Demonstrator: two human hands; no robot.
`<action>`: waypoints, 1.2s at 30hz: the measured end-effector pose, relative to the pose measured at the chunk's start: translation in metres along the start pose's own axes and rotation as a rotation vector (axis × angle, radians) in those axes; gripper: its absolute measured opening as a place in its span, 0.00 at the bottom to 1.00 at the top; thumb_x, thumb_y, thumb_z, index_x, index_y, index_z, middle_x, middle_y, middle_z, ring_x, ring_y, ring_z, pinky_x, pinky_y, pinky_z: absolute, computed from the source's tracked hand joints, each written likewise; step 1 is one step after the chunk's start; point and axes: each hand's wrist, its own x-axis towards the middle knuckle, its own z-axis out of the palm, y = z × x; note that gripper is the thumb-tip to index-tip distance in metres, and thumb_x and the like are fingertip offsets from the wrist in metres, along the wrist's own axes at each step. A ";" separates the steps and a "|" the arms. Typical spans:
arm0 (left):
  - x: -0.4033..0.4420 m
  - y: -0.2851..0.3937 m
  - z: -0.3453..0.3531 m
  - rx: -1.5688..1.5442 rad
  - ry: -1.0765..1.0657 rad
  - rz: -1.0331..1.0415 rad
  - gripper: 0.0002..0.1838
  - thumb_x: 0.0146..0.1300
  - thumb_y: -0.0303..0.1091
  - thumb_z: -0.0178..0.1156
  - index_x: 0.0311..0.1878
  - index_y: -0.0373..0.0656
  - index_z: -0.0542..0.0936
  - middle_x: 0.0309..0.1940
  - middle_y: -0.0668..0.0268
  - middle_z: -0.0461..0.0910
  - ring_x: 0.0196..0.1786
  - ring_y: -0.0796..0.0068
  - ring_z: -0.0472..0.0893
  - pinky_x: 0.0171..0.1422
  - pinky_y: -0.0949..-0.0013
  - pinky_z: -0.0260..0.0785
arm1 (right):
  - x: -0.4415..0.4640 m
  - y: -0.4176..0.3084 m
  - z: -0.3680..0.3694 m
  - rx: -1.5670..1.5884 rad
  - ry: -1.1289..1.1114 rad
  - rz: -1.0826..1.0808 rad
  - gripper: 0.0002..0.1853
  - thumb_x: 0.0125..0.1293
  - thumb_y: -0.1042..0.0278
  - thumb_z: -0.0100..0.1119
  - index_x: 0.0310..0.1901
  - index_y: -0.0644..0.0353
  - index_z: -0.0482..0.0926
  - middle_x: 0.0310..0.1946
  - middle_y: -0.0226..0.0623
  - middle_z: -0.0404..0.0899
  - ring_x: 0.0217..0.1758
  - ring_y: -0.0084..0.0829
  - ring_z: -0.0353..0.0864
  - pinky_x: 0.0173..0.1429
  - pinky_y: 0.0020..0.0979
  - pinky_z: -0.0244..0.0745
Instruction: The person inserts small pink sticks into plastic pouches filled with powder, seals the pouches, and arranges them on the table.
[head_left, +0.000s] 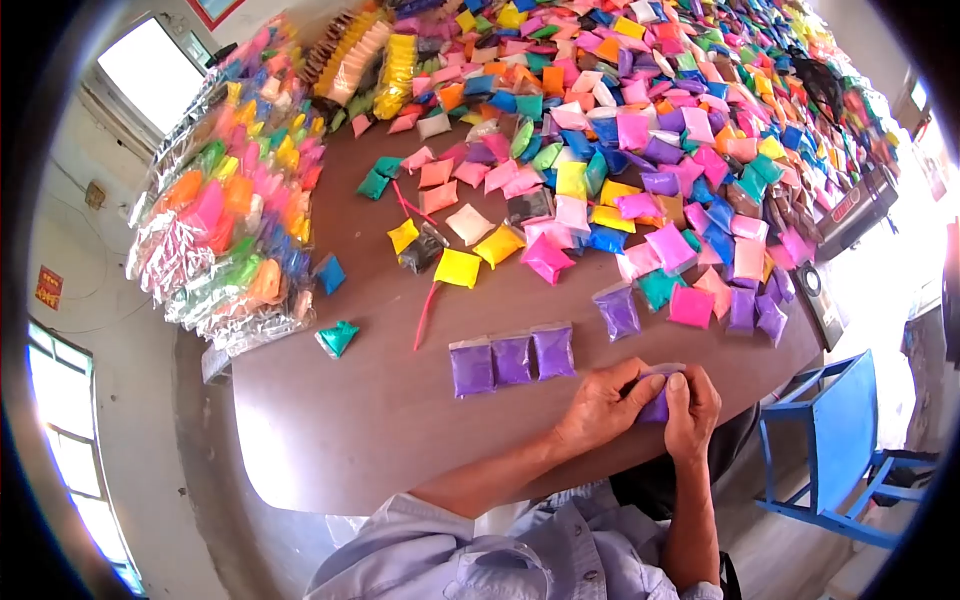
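Both of my hands pinch one small purple packet (655, 410) in clear plastic at the table's front edge. My left hand (604, 405) grips its left side, and my right hand (692, 412) has the right side, thumbs near its top. Fingers cover much of the packet. To the left, three purple packets stand side by side in a row: the left one (472, 369), the middle one (511, 359) and the right one (553, 350). Another purple packet (617, 311) lies just beyond my hands.
A large heap of multicoloured packets (630, 130) covers the back and right of the brown table (350, 420). Clear bags of packets (235, 230) are piled at the left. A teal packet (338, 339) and a red strip (426, 316) lie nearer. A blue stool (835, 430) stands at right.
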 end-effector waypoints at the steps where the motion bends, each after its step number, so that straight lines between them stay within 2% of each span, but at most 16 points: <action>1: 0.000 -0.001 0.000 -0.002 0.005 0.001 0.09 0.78 0.34 0.66 0.47 0.36 0.84 0.32 0.74 0.81 0.38 0.89 0.75 0.40 0.73 0.73 | 0.000 -0.001 -0.001 -0.001 -0.004 -0.002 0.07 0.78 0.72 0.58 0.42 0.67 0.82 0.32 0.28 0.79 0.36 0.18 0.73 0.41 0.26 0.71; 7: 0.001 0.003 0.002 -0.103 -0.035 -0.060 0.11 0.77 0.35 0.67 0.47 0.36 0.85 0.31 0.73 0.80 0.37 0.88 0.75 0.39 0.75 0.72 | -0.004 0.010 -0.002 0.028 0.095 -0.032 0.09 0.79 0.72 0.57 0.42 0.67 0.82 0.33 0.28 0.80 0.36 0.18 0.74 0.41 0.26 0.72; 12: 0.002 -0.002 -0.001 0.092 -0.062 -0.002 0.10 0.76 0.34 0.68 0.46 0.35 0.85 0.30 0.73 0.79 0.36 0.87 0.73 0.37 0.73 0.70 | -0.004 0.015 0.001 0.033 0.133 -0.024 0.10 0.80 0.67 0.60 0.44 0.67 0.82 0.34 0.28 0.80 0.38 0.18 0.75 0.44 0.25 0.72; 16: 0.002 -0.010 0.003 0.001 -0.019 -0.033 0.09 0.74 0.33 0.69 0.46 0.36 0.84 0.28 0.70 0.77 0.34 0.86 0.71 0.35 0.70 0.69 | -0.003 0.007 0.004 0.097 0.104 0.007 0.12 0.81 0.65 0.60 0.45 0.68 0.82 0.35 0.27 0.80 0.39 0.18 0.74 0.45 0.25 0.72; 22: -0.001 0.003 0.003 0.108 -0.073 -0.014 0.12 0.72 0.36 0.71 0.47 0.35 0.85 0.28 0.68 0.78 0.34 0.85 0.73 0.35 0.69 0.70 | -0.007 0.017 -0.004 0.025 0.104 0.031 0.12 0.81 0.66 0.58 0.46 0.67 0.82 0.35 0.26 0.80 0.39 0.18 0.74 0.44 0.25 0.72; 27: -0.001 0.007 0.005 0.167 -0.064 0.083 0.13 0.72 0.37 0.71 0.41 0.35 0.83 0.27 0.61 0.80 0.31 0.80 0.72 0.35 0.64 0.70 | -0.007 0.022 -0.005 0.059 0.133 0.002 0.11 0.82 0.67 0.56 0.47 0.67 0.82 0.37 0.28 0.81 0.40 0.18 0.75 0.46 0.24 0.73; 30: -0.001 -0.006 0.003 0.155 -0.066 0.043 0.13 0.73 0.36 0.70 0.39 0.35 0.83 0.26 0.58 0.80 0.29 0.77 0.73 0.34 0.63 0.71 | -0.006 0.012 0.000 0.118 0.091 0.037 0.11 0.82 0.67 0.55 0.50 0.67 0.82 0.39 0.29 0.83 0.42 0.18 0.77 0.48 0.25 0.74; 33: -0.002 -0.003 0.001 0.194 -0.043 0.070 0.12 0.74 0.36 0.68 0.40 0.35 0.83 0.24 0.60 0.78 0.29 0.77 0.72 0.34 0.62 0.71 | -0.004 0.014 0.000 0.073 0.030 0.008 0.12 0.82 0.67 0.55 0.53 0.67 0.81 0.41 0.30 0.83 0.43 0.19 0.78 0.49 0.26 0.75; 36: -0.001 -0.001 0.003 0.191 -0.042 0.070 0.14 0.74 0.38 0.69 0.39 0.35 0.82 0.23 0.62 0.76 0.29 0.78 0.71 0.34 0.62 0.70 | -0.004 0.014 0.000 0.068 0.061 0.027 0.12 0.83 0.67 0.55 0.51 0.67 0.82 0.40 0.30 0.83 0.43 0.20 0.78 0.49 0.26 0.75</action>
